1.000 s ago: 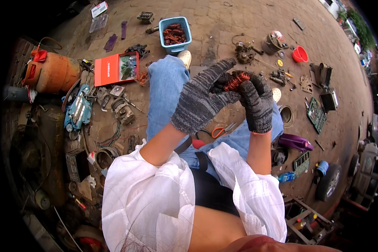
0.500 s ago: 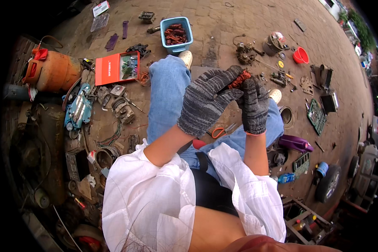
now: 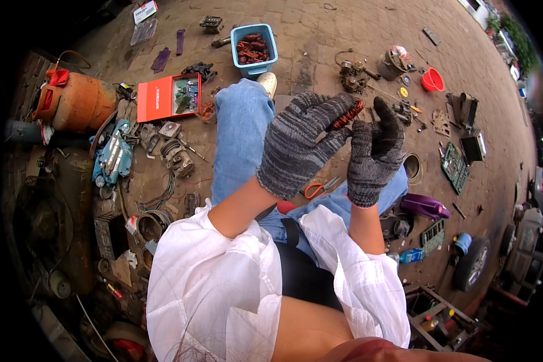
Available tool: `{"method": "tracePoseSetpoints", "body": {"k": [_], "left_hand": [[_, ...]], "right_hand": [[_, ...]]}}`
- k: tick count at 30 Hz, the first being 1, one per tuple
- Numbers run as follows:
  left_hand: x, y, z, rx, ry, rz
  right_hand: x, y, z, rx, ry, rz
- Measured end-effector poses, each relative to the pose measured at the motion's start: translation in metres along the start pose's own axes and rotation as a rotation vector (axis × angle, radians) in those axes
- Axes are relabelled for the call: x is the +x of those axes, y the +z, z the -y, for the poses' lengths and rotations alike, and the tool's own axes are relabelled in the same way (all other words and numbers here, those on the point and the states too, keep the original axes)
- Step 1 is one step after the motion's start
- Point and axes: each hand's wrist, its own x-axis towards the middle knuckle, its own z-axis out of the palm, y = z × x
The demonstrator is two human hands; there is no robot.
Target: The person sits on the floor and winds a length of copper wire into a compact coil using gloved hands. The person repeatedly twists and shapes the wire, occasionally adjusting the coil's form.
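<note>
My gloved left hand (image 3: 301, 145) is closed round a small bundle of reddish copper wire (image 3: 351, 113), whose coils show beyond its fingertips. My gloved right hand (image 3: 375, 154) is just to the right, lower, with thumb and curved fingers apart and nothing visible between them. Both gloves are knitted grey and black. Below the hands, orange-handled scissors (image 3: 317, 188) lie on the ground between my jeans-clad legs.
Ahead stands a blue tub (image 3: 253, 67) of reddish pieces. Left are an open red box (image 3: 157, 102), an orange gas cylinder (image 3: 81, 105) and metal parts (image 3: 175, 160). Right are a red bucket (image 3: 432, 79), green tool cases (image 3: 452, 166), a purple container (image 3: 422, 206) and a tyre (image 3: 470, 262).
My right hand has pulled away from the copper bundle, moving right and down, and its fingers have parted. The bundle remains in my left hand, which has moved slightly right and down.
</note>
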Motion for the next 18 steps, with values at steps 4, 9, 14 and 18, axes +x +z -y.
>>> {"method": "tracePoseSetpoints", "body": {"k": [4, 9, 14, 18], "left_hand": [[0.002, 0.005, -0.003, -0.033, 0.001, -0.070], [0.002, -0.001, -0.006, -0.021, -0.019, -0.033], [0.003, -0.002, -0.009, 0.002, -0.021, -0.061], [0.001, 0.003, -0.003, 0.073, 0.075, -0.110]], "right_hand": [[0.004, -0.002, -0.001, 0.075, 0.061, -0.009], [0.007, -0.005, 0.010, 0.334, 0.493, 0.142], [0.003, -0.012, -0.005, 0.352, 0.483, 0.211], [0.001, -0.007, 0.002, 0.061, 0.123, -0.033]]}}
